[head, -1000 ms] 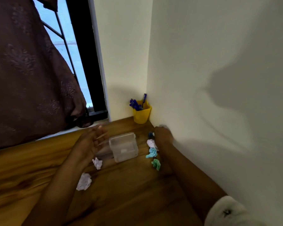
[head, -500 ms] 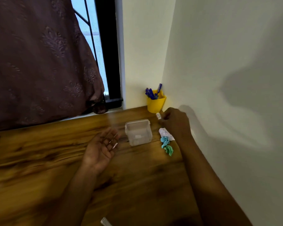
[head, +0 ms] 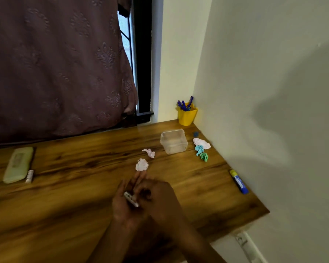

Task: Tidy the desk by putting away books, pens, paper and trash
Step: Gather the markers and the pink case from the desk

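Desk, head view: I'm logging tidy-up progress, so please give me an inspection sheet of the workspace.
Surface: wooden desk, grain showing.
Job's things: yellow cup holding blue pens in the corner; clear box nearby; glue stick by the wall.
Clutter: pink paper balls mid-desk; white paper ball, blue paper ball and green paper ball beside the box; pale case and small white item at left.
Hands: left hand cradles a small tube; right hand pinches it.
Cables: nothing seen.
Surroundings: curtain, window frame, plain wall.
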### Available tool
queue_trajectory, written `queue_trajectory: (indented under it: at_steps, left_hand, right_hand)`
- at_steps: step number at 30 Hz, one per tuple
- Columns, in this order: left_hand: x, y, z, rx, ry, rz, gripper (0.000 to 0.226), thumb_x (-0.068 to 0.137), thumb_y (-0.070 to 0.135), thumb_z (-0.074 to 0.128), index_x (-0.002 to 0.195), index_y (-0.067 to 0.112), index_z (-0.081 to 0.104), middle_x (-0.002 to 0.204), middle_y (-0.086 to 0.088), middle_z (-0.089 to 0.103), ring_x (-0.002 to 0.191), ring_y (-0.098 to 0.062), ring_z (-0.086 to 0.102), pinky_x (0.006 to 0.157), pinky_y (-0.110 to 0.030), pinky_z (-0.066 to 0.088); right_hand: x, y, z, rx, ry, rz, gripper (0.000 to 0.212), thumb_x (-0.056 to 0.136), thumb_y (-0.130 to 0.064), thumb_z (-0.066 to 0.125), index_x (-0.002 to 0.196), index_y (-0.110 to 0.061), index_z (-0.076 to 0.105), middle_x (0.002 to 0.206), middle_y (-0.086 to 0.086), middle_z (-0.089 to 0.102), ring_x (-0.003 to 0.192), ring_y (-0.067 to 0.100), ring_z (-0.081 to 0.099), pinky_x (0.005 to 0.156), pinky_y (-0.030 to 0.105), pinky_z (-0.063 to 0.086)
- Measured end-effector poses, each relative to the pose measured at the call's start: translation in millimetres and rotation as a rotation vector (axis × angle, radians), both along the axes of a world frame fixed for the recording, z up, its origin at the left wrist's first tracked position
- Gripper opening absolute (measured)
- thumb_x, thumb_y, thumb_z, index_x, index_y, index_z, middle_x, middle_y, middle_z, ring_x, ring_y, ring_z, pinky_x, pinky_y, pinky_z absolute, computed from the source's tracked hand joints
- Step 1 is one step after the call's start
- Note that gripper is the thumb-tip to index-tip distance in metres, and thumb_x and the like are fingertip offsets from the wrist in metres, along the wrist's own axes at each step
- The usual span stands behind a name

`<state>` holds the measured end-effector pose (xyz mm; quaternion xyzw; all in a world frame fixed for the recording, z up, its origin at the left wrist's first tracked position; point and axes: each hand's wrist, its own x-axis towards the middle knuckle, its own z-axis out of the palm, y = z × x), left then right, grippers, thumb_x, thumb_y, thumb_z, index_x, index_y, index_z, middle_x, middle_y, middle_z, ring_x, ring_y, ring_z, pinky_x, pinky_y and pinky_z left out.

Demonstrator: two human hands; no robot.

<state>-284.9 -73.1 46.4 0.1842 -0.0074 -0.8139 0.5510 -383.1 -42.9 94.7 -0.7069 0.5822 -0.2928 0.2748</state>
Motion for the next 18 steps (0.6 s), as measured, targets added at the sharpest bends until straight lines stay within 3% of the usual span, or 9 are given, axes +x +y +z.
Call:
queue_trajectory:
  at_steps: [2,4,7,11,18]
  left_hand:
    - [22.8,20.6,-6.6,0.017,-0.039,0.061,0.094,0.011,0.022,0.096,0.101,0.006,0.073,0.106,-0.011,0.072,0.089,-0.023,0.072,0.063,-0.038,0.059]
    - [45.1,43.9,-4.9,0.001,0.001,0.118,0.081,0.01,0.019,0.096,0.088,0.005,0.077,0.105,-0.011,0.072,0.091,-0.024,0.071,0.062,-0.04,0.059]
    - [71.3,67.1,-8.6,0.02,0.01,0.119,0.068,0.026,0.023,0.095,0.089,0.006,0.077,0.114,-0.01,0.069,0.099,-0.023,0.069,0.065,-0.04,0.059]
    - [90.5,93.8,-10.9,0.032,0.014,0.077,0.056,0.051,0.032,0.075,0.101,0.006,0.074,0.121,-0.008,0.066,0.105,-0.021,0.066,0.07,-0.041,0.059]
    - [99.0,117.3,-15.1,0.015,0.074,0.07,0.063,0.05,0.015,0.083,0.111,0.006,0.07,0.128,-0.011,0.061,0.111,-0.027,0.063,0.079,-0.048,0.056]
  right_hand:
    - [-2.8,14.8,-3.4,-0.007,-0.13,-0.126,0.008,0.083,-0.015,0.065,0.088,-0.02,0.068,0.092,-0.01,0.069,0.083,0.002,0.061,0.076,0.012,0.045]
    - [-12.4,24.0,-16.6,-0.03,-0.105,-0.27,0.009,0.085,-0.017,0.065,0.086,-0.025,0.065,0.085,-0.017,0.064,0.076,-0.003,0.059,0.068,0.006,0.041]
    - [-27.2,27.1,-49.8,0.051,0.013,-0.344,0.013,0.084,-0.014,0.064,0.087,-0.026,0.061,0.087,-0.012,0.063,0.075,0.0,0.057,0.069,0.014,0.041]
    - [-19.7,33.1,-87.6,0.19,0.218,-0.323,0.035,0.083,-0.028,0.067,0.115,-0.017,0.058,0.116,0.002,0.056,0.106,0.021,0.055,0.085,0.027,0.043]
    - [2.8,46.2,-71.8,0.143,0.032,-0.413,0.015,0.082,-0.029,0.07,0.092,-0.018,0.066,0.094,-0.002,0.068,0.087,0.014,0.063,0.071,0.021,0.044]
